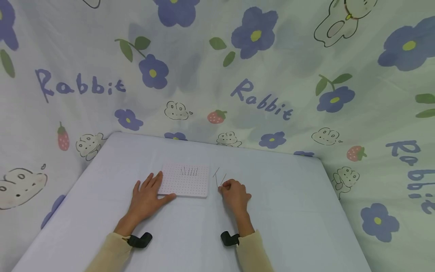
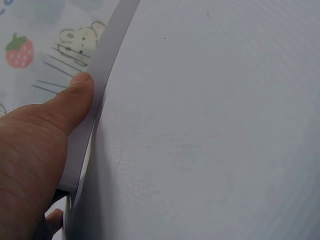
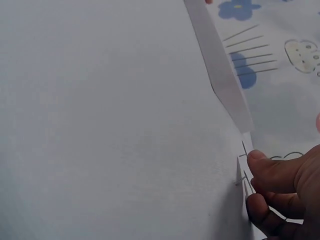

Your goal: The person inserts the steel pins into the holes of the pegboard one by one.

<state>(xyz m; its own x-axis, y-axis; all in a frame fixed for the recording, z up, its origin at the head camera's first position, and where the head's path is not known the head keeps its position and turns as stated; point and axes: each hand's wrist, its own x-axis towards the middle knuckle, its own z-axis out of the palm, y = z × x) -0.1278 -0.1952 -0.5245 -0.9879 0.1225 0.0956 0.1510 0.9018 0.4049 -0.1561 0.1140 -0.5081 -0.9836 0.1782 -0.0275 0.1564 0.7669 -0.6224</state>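
- The person's right grip [image 1: 235,195] is nearly closed, thumb and fingertip curled in about one thin rod [image 1: 223,178], which juts out ahead of them. How firmly it is pinched cannot be told; a piece this slender could roll or twist if the hold is light or off-centre.
- Just ahead and to the left of that grip appear to lie two loose rods [image 1: 216,181], close enough that the curled fingers could knock them aside or gather a second one by accident.
- Left of the right grip, near but apart, the dotted white board [image 1: 183,189] sits flat on the counter [image 1: 190,230]. A bump from the knuckles could slide it.
- Further left and ahead of the right grip, a row of six standing rods [image 1: 188,172] rises from the board, some leaning. They may be loosely seated, so a brush of the fingers could tip them.
- Farthest off, across the board, the left grip [image 1: 146,198] is spread wide with nothing clasped, fingers at the board's left edge, thumb on its near edge. Steadying from this side alone might let a knock swivel the board.
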